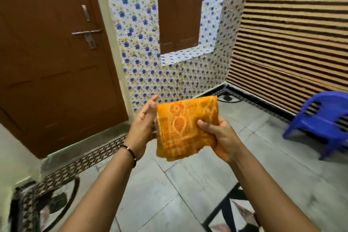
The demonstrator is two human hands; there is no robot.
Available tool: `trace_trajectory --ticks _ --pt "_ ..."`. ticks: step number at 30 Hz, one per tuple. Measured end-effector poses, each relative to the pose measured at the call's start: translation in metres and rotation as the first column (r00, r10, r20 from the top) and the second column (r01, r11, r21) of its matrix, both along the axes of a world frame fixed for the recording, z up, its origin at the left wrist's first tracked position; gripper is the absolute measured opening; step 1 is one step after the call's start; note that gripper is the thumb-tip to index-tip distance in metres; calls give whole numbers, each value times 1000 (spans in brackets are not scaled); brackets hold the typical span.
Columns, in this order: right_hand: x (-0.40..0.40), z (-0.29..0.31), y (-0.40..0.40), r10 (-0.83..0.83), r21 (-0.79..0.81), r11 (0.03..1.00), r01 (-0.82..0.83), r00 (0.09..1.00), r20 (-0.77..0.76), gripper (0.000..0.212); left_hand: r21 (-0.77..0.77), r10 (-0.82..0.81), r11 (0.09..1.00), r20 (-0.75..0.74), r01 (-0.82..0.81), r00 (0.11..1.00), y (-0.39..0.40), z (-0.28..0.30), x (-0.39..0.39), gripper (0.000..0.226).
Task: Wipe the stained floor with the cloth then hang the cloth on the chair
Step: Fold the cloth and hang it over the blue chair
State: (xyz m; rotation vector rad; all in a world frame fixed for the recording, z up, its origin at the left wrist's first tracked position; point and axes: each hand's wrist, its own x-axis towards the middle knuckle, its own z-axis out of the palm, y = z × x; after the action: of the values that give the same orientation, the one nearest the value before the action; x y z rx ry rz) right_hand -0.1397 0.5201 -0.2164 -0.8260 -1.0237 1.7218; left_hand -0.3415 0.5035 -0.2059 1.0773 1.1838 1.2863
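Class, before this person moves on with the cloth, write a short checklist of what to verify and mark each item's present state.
1. Cloth held: ok, right hand grips it, thumb on top.
2. Left hand helping: not ok, open beside the cloth's edge.
3. Cloth folded for wiping: ok.
4. Stain on floor located: cannot tell, none visible.
5. Chair in view: ok, blue, at right.
6. Chair back free for hanging: ok.

Grey tiled floor [188, 184]
A blue plastic chair [320, 118] stands on it at right, near the striped wall; patterned border tiles [79, 164] edge it.
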Motion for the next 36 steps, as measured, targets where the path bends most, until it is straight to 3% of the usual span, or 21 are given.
trace_trajectory --ticks 3,5,7,10,14,17,20,22,26,29,31,36 --pt "38 7 15 -83 7 997 83 993 82 65 -56 -201 979 -153 195 968 15 -19 41 102" --pt "70 11 25 -129 11 992 129 979 155 68 -71 -235 971 -110 228 966 28 -25 77 117" --pt "110 16 33 -158 14 987 160 960 231 78 -81 -160 984 -28 157 987 47 -23 113 121" --pt "175 21 39 -126 -5 991 132 953 274 59 -66 -37 997 70 42 997 75 -19 162 102" --pt "265 15 46 -157 -41 985 171 962 225 34 -30 -138 989 194 146 971 107 -17 248 76" --pt "319 5 52 -314 -35 941 335 910 269 26 -51 -213 972 232 231 949 128 -21 311 65" --pt "368 -2 58 -497 7 861 509 837 229 36 -72 -304 944 199 323 932 145 -26 373 47" --pt "400 -6 62 -585 20 805 593 786 199 39 -84 -422 894 171 440 890 158 -31 411 49" --pt "459 -17 78 -695 -24 709 705 703 151 37 -124 -640 760 29 639 767 187 -38 479 77" --pt "499 -27 95 -718 -66 679 732 680 152 33 -112 -599 797 -25 593 800 219 -45 520 70" --pt "526 -36 111 -715 -99 673 733 679 165 30 -108 -576 814 -15 571 817 246 -51 546 77" --pt "585 -50 174 -721 -169 637 752 658 217 25 -87 -613 789 -37 608 789 321 -61 611 74"
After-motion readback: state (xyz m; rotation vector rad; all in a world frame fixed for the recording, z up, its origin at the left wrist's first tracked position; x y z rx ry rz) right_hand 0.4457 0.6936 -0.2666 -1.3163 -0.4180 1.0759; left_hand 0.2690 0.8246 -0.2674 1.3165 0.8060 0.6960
